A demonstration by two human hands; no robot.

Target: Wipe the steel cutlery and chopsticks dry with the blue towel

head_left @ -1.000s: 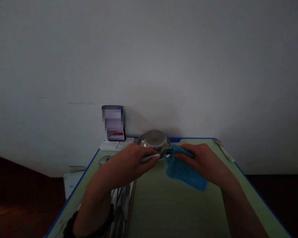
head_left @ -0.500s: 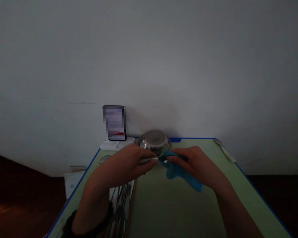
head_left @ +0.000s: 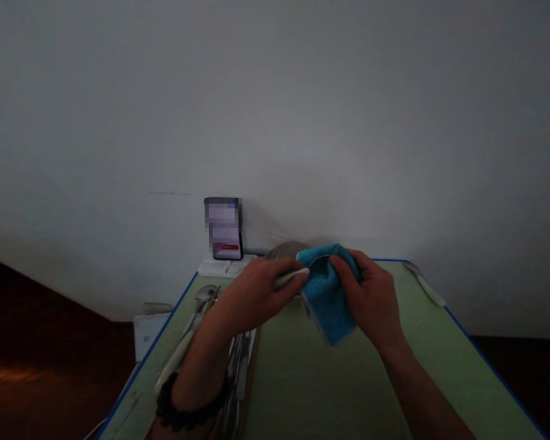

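The white-handled metal utensil (head_left: 288,278) is held just right of centre, below mid-frame, raised over the table and tilted slightly up toward the right. Its handle is pale, smooth and rounded; a thin metal strip leads from it into the cloth. The head is covered, so I cannot tell its type from where I stand.

Left hand (head_left: 266,286): closed around the handle, thumb and fingers pinching near its right end. Right hand (head_left: 374,293): fingers curled, thumb pressing a bright blue, soft-looking rectangular cloth (head_left: 332,315) around the metal end. The cloth is creased at the top and hangs in a loose flap with a paler edge.

The pale green tabletop (head_left: 339,391), faintly streaked and edged in blue, fills the lower centre. At lower left, slender metal cutlery (head_left: 242,366) lies lengthwise — partly behind the left forearm and cut off by the bottom border. A dark, bumpy wristband (head_left: 187,409) circles that wrist. Near the table's far right corner lies a second white-handled utensil (head_left: 427,287).

Left of centre, a black-framed phone (head_left: 226,226) stands upright, its screen mostly pixelated. Behind the hands, a grey round-topped object (head_left: 284,249) is largely hidden — material unclear.
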